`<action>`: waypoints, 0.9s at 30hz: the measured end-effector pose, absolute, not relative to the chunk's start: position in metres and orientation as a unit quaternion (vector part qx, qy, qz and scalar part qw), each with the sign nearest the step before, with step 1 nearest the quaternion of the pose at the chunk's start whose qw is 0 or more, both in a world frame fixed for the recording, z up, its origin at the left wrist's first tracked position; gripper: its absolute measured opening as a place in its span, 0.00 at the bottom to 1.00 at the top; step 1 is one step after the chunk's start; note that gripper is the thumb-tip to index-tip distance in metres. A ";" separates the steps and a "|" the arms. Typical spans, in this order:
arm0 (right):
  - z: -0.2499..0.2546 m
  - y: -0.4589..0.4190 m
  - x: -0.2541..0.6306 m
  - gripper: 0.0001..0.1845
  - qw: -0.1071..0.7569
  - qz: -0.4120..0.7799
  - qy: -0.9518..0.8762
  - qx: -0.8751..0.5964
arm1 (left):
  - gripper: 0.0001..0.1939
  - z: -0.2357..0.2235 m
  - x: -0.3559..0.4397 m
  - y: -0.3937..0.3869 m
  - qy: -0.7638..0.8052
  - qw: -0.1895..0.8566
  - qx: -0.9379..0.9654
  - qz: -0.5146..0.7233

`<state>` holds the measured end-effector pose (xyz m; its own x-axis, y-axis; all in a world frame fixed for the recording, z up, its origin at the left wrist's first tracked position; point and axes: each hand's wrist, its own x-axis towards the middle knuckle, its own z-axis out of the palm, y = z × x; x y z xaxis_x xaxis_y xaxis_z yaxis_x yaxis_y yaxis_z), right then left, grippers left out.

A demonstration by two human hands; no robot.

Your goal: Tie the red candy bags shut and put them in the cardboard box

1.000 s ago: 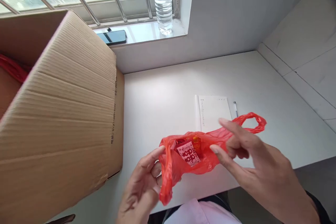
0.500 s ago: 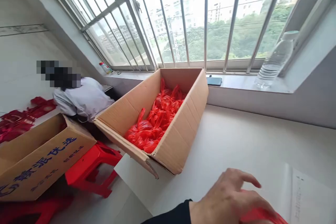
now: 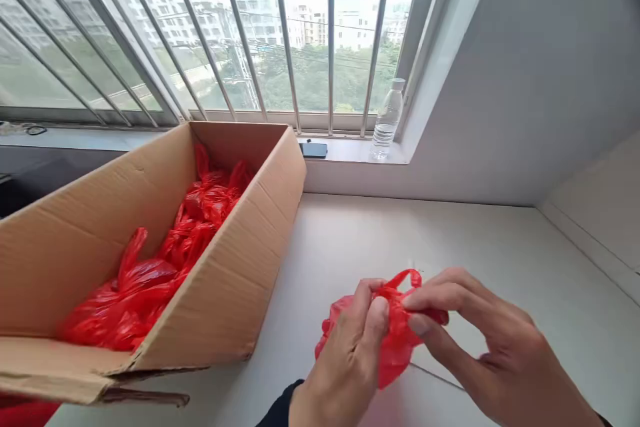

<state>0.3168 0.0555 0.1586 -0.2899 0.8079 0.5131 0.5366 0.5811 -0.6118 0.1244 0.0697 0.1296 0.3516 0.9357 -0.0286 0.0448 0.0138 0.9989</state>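
A small red plastic bag (image 3: 397,347) is held just over the white table, bunched between both hands. My left hand (image 3: 345,353) grips its upper left part, thumb and fingers closed on the plastic. From the right, my right hand (image 3: 490,340) pinches the gathered top between thumb and fingertips. One thin handle loop sticks up between the hands. What the bag contains is hidden. To the left, a cardboard box (image 3: 245,267) stands open, with several tied red plastic bags (image 3: 165,273) lying inside it.
The white table (image 3: 450,233) runs back to the wall below a barred window. A clear plastic bottle (image 3: 387,121), partly filled, and a dark phone (image 3: 314,149) rest on the windowsill (image 3: 350,151). A loose box flap (image 3: 55,367) juts out at the lower left.
The view has swung right; the co-worker and red stool have left it, apart from a red patch at lower left. Both hands now show, gripping the red bag, where only one hand was visible before.
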 end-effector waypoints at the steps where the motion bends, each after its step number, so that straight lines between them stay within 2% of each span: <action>1: 0.162 0.060 0.312 0.08 0.417 0.175 -0.782 -0.430 | 0.16 0.134 0.124 0.069 0.404 0.565 0.613 0.377; 6: 0.167 0.066 0.296 0.10 0.425 0.190 -0.780 -0.418 | 0.11 0.137 0.130 0.070 0.364 0.550 0.655 0.368; 10: 0.160 0.069 0.303 0.18 0.361 0.192 -0.791 -0.454 | 0.22 0.129 0.125 0.079 0.343 0.663 0.585 0.317; 14: 0.151 0.074 0.312 0.09 0.356 0.325 -0.716 -0.505 | 0.21 0.123 0.114 0.087 0.353 0.741 0.491 0.292; 17: 0.146 0.071 0.313 0.08 0.364 0.371 -0.666 -0.536 | 0.20 0.117 0.109 0.091 0.367 0.774 0.411 0.312; 21: 0.136 0.066 0.308 0.08 0.328 0.423 -0.670 -0.515 | 0.17 0.112 0.105 0.096 0.362 0.769 0.417 0.322; 23: 0.128 0.070 0.304 0.07 0.346 0.411 -0.682 -0.497 | 0.11 0.113 0.103 0.097 0.355 0.764 0.445 0.303; 25: 0.119 0.077 0.300 0.12 0.361 0.419 -0.679 -0.483 | 0.04 0.114 0.101 0.097 0.353 0.753 0.475 0.289; 26: 0.114 0.081 0.298 0.15 0.356 0.440 -0.668 -0.483 | 0.03 0.114 0.100 0.096 0.361 0.731 0.502 0.288; 27: 0.109 0.085 0.296 0.18 0.346 0.468 -0.651 -0.487 | 0.09 0.112 0.099 0.095 0.374 0.695 0.541 0.290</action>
